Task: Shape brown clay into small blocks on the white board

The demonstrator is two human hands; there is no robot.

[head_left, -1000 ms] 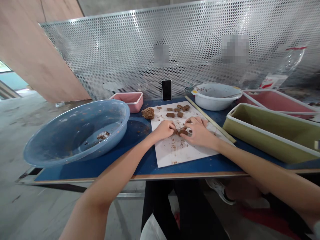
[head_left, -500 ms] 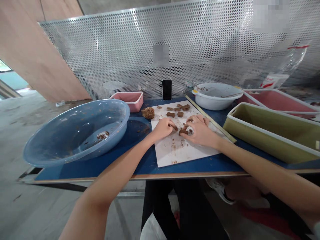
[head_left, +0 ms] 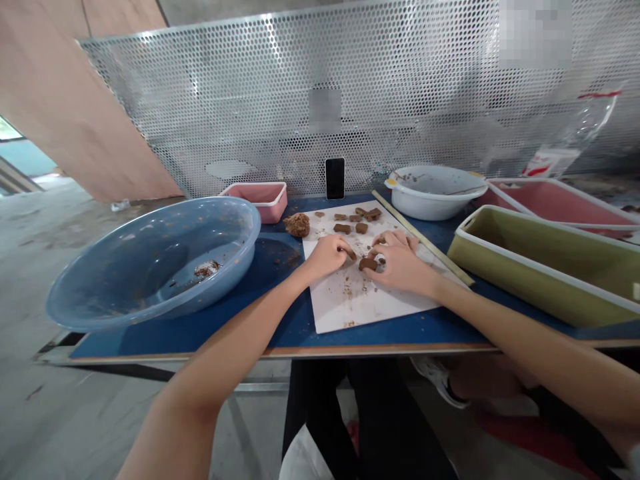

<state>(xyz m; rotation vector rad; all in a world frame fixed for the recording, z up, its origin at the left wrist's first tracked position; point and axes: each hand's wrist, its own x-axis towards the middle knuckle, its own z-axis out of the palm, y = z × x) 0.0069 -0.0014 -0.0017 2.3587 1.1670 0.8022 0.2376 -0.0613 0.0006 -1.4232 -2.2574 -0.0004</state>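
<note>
One brown, rounded lump [head_left: 368, 264] sits between the right hand's [head_left: 397, 265] curled, gripping fingers.

Blk trousers [head_left: 373, 413], bare forearms [head_left: 250, 327]

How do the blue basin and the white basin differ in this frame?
The blue basin looks much larger than the white basin. The blue basin has a plain rim; the white basin has yellow marks at its rim. The blue basin sits left of the white board, the white basin beyond its far right. Both are open-topped with brown residue inside.
</note>
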